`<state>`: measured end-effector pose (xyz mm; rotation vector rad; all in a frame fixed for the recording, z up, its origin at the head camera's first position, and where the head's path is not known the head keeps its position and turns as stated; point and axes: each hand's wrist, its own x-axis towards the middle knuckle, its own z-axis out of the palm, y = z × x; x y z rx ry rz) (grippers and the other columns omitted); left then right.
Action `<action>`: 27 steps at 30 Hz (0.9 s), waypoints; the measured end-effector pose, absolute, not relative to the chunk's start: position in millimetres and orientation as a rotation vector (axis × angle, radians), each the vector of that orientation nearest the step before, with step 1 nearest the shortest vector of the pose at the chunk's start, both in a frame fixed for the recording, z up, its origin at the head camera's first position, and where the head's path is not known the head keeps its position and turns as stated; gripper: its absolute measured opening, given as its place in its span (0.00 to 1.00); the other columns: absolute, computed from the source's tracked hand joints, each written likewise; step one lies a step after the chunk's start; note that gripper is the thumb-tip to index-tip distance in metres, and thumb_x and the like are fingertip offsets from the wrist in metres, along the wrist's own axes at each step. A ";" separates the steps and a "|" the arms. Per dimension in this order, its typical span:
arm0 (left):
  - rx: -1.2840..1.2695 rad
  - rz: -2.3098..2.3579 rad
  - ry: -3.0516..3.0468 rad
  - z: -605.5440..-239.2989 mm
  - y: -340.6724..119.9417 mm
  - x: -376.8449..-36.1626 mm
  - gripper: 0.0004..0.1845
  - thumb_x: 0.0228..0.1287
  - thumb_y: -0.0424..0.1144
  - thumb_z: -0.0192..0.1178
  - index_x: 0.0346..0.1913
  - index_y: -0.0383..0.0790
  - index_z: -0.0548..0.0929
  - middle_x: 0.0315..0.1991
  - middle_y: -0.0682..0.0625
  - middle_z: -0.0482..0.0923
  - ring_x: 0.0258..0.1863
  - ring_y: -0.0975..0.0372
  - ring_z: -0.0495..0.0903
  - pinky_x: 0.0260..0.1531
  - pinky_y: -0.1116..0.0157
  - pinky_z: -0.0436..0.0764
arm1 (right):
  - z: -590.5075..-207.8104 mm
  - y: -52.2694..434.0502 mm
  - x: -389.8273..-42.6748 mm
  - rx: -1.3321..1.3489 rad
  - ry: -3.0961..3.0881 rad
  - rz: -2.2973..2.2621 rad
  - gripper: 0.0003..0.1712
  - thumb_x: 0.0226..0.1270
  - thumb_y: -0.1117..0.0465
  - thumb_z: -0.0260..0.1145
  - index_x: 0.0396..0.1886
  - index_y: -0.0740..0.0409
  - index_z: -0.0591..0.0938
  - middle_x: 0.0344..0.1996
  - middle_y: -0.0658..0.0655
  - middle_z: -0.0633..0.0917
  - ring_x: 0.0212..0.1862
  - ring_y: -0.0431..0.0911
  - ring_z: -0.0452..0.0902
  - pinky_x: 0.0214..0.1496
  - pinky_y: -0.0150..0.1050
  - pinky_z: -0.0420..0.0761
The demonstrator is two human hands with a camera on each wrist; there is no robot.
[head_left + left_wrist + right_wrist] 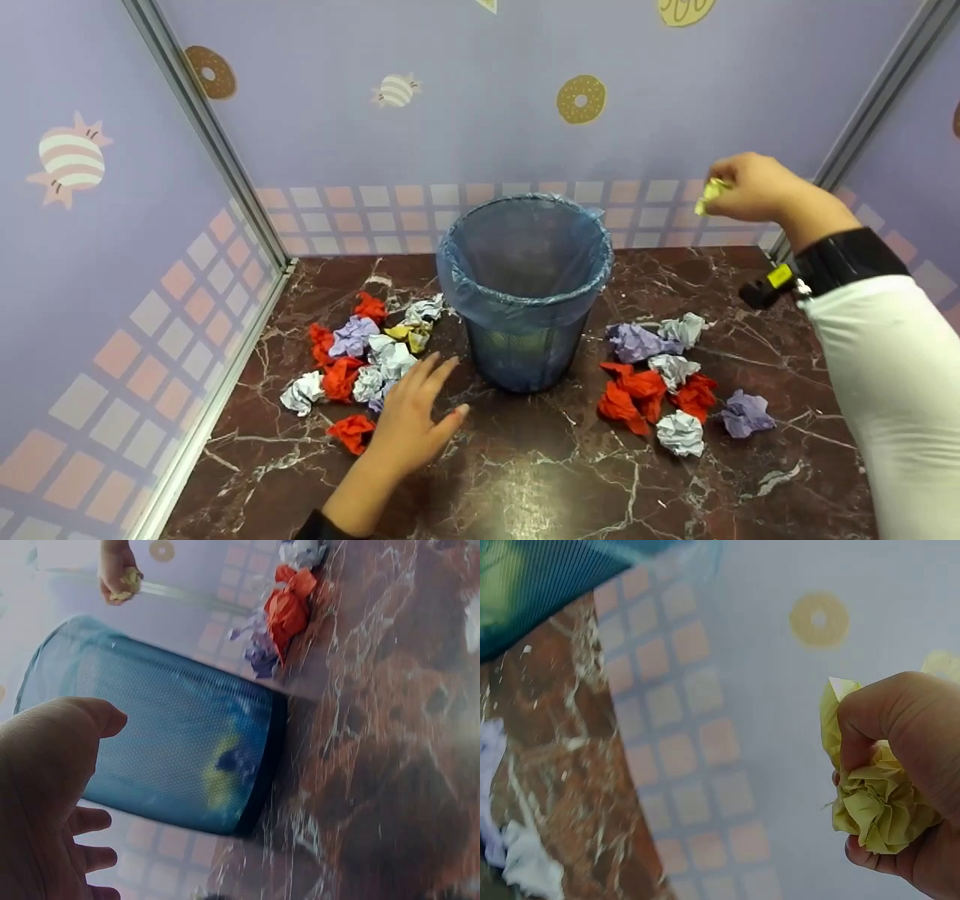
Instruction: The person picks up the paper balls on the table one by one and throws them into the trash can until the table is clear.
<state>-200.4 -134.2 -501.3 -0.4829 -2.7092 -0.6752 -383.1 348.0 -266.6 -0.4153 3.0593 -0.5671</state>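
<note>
My right hand [754, 187] is raised at the right and grips a crumpled yellow paper ball [881, 802]. In the middle stands a mesh wastebasket [525, 352] lined with a blue plastic bag [457, 281]; something yellow shows dimly through its lower wall in the left wrist view. Low over the table, left of the basket, my left hand [412, 420] has its fingers spread and holds nothing. Just beyond it lies a heap of white, red, purple and yellow paper balls, including a yellow one [411, 335] and a red one [352, 433].
Right of the basket, several more paper balls lie grouped, among them a red one [643, 386], a white one [680, 433] and a purple one [746, 414]. The brown marbled table [540, 480] is enclosed by lilac panels [480, 135] at the back and both sides.
</note>
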 end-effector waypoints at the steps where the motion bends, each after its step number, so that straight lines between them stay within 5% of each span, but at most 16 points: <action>1: -0.473 -0.675 -2.699 -502.1 -137.3 -200.8 0.38 0.60 0.59 0.61 0.73 0.61 0.62 0.73 0.46 0.61 0.69 0.45 0.63 0.61 0.37 0.64 | -262.5 340.1 -384.6 -0.440 3.071 -0.550 0.18 0.59 0.51 0.69 0.41 0.59 0.80 0.30 0.58 0.78 0.32 0.50 0.71 0.30 0.42 0.73; 16: -0.307 -0.700 -2.719 -508.9 -173.2 -198.5 0.37 0.59 0.57 0.64 0.72 0.57 0.67 0.70 0.43 0.65 0.68 0.44 0.65 0.59 0.35 0.64 | -252.3 193.5 -389.0 -0.867 3.007 -0.449 0.04 0.51 0.64 0.58 0.28 0.54 0.78 0.28 0.56 0.79 0.31 0.49 0.72 0.33 0.41 0.74; 27: -0.259 -0.710 -2.729 -511.3 -181.9 -195.3 0.38 0.58 0.57 0.64 0.72 0.57 0.66 0.71 0.44 0.64 0.70 0.44 0.61 0.61 0.35 0.62 | -265.9 128.9 -378.5 -1.111 2.927 -0.341 0.08 0.44 0.65 0.57 0.27 0.53 0.78 0.28 0.53 0.79 0.33 0.49 0.71 0.35 0.41 0.72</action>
